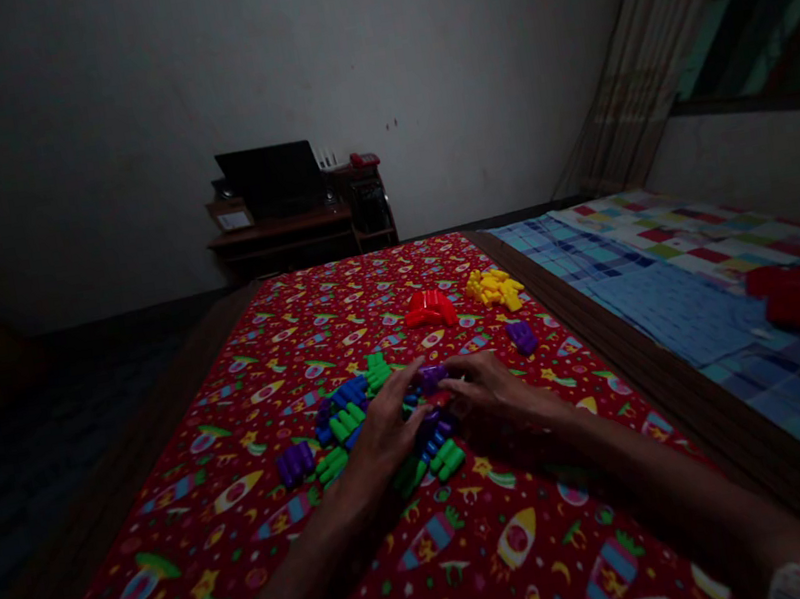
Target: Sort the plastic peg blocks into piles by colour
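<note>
A purple toy building block (432,376) is in the fingers of my right hand (488,385), above the pile. My left hand (387,421) is just left of it, thumb and fingers apart, fingertips close to the block; whether they touch it I cannot tell. Beneath and around both hands lies a mixed pile of green blocks (348,422), blue blocks (351,390) and purple ones. A separate purple block group (295,464) sits at the pile's left edge. My left hand hides part of the pile.
Farther off on the red patterned cloth (275,562) are red blocks (430,308), a heap of yellow blocks (495,289) and purple blocks (522,337). A desk with a dark monitor (273,180) stands by the wall. Blue checked bedding (627,294) lies at right.
</note>
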`<state>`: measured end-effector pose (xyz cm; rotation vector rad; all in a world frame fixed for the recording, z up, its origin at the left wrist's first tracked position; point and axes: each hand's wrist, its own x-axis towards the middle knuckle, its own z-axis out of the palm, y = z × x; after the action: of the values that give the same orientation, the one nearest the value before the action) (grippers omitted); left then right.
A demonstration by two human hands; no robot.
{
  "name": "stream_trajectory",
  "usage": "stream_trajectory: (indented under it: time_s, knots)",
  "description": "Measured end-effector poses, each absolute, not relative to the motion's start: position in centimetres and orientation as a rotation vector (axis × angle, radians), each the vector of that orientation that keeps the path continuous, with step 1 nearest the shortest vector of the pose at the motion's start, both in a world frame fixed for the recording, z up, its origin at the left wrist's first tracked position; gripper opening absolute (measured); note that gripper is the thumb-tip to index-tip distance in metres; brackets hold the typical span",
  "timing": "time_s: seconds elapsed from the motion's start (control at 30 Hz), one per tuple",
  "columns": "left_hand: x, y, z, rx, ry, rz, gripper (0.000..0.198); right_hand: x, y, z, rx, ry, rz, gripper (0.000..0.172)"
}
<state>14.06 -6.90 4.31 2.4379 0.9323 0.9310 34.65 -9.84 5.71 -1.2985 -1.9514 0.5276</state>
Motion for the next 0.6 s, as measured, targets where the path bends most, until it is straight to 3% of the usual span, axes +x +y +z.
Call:
stream_trajectory:
  time_s: [0.1,0.27,0.37,0.47,0.6]
  knots:
    - [14.0,-7.1,4.2,2.573,0.876,0.797,0.053,39.1,-8.2,7.1,-1.455,-1.851,0.431,0.032]
    - [14.1,-7.4,4.0,2.737,0.854,0.468,0.025,47.9,-6.7,7.3,-1.852,-1.74,0.423,0.04]
    - [14.2,-7.2,4.0,2.619,0.87,0.57,0.026,50.6,-7.3,6.3,-2.058,-1.751,0.419,0.035]
    - [14.3,-7.0,4.5,2.411,0.907,0.768,0.034,50.6,-7.9,6.0,-2.19,-1.761,0.132,0.027]
    - [14.6,-7.0,5.4,2.105,1.104,0.944,0.045,46.9,-8.2,7.3,-2.122,-1.709,-0.054,0.032]
